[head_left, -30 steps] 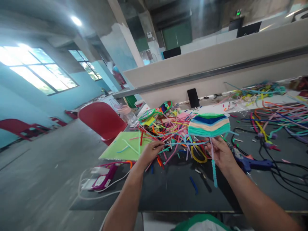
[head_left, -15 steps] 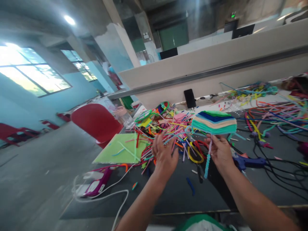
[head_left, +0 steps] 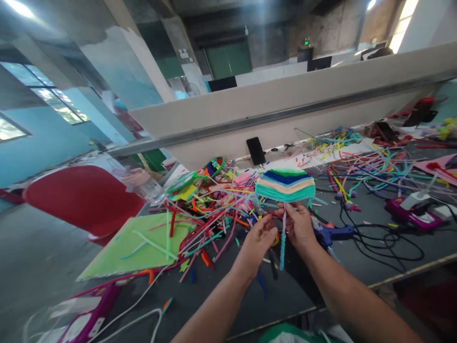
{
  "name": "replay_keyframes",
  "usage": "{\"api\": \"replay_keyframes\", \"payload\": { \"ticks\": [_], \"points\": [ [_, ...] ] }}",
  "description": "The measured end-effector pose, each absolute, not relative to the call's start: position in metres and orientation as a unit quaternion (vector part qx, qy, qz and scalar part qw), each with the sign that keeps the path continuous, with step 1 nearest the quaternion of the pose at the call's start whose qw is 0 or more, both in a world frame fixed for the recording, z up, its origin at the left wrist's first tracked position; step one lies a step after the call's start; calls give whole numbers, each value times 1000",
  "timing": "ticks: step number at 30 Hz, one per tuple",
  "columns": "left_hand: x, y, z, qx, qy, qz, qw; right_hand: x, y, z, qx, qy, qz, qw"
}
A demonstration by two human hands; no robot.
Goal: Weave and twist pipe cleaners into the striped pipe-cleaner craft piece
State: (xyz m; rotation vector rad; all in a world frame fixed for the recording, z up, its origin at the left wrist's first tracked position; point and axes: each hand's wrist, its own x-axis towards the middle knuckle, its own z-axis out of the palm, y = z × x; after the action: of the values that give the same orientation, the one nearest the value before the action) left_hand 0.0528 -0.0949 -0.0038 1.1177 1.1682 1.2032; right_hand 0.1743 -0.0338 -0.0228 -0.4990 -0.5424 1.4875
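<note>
A striped fan-shaped piece [head_left: 284, 186] in green, blue, cream and teal stands upright over the table on a twisted pink and teal stem [head_left: 283, 247]. My right hand [head_left: 299, 226] pinches the stem just below the striped part. Close beside it on the left is my left hand [head_left: 260, 240], its fingers curled and brought together near the stem; whether they hold anything is too small to make out. Behind my left hand lies a heap of colored fuzzy stems [head_left: 217, 205]. A blue glue gun [head_left: 333, 233] rests right of my right hand.
A green sheet [head_left: 143, 238] lies at the left, near a clear bottle [head_left: 150, 186] and a red chair [head_left: 82, 200]. A phone [head_left: 255, 151] leans against the partition. Purple power strips [head_left: 414, 214] and black cables are at the right.
My left hand has moved right, beside my right hand, and its spread fingers have curled together. The view has turned right, showing more of the table's right side.
</note>
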Motion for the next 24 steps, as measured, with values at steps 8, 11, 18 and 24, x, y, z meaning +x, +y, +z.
{"api": "replay_keyframes", "payload": {
  "ticks": [8, 11, 18, 24],
  "points": [
    [78, -64, 0, 241, 369, 575, 689, 168, -36, -33, -263, -325, 633, 652],
    [82, -59, -3, 235, 369, 599, 671, 168, -35, -37, -278, -339, 619, 652],
    [77, -55, -8, 241, 401, 594, 655, 164, -35, -38, -262, -349, 624, 648],
    [60, -46, -15, 224, 393, 645, 616, 160, -34, -31, -195, -351, 676, 617]
  ]
}}
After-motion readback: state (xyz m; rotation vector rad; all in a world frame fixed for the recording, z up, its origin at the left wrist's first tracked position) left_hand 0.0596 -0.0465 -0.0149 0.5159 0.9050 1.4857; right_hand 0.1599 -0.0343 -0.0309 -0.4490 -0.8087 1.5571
